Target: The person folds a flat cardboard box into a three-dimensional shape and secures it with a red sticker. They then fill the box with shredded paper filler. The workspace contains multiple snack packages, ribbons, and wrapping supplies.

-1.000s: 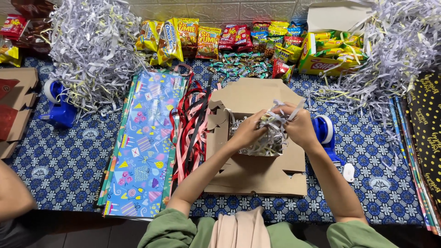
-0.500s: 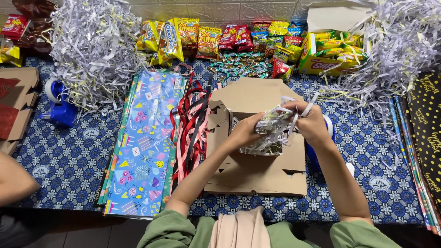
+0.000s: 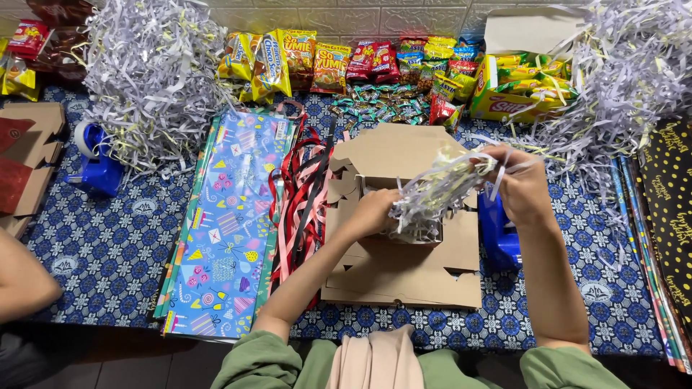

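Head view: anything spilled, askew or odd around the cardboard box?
Mostly tidy. Loose strands from the right shredded-paper pile trail over the tablecloth and wrapping rolls. The left hand and right hand stretch a paper clump above the cardboard box.

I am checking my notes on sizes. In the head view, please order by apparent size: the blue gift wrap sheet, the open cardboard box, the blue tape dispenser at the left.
1. Gift wrap sheet
2. Cardboard box, close to the sheet, partly hidden by hands
3. Tape dispenser

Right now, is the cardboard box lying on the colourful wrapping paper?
No, the cardboard box lies on the blue tablecloth, beside the wrapping paper.
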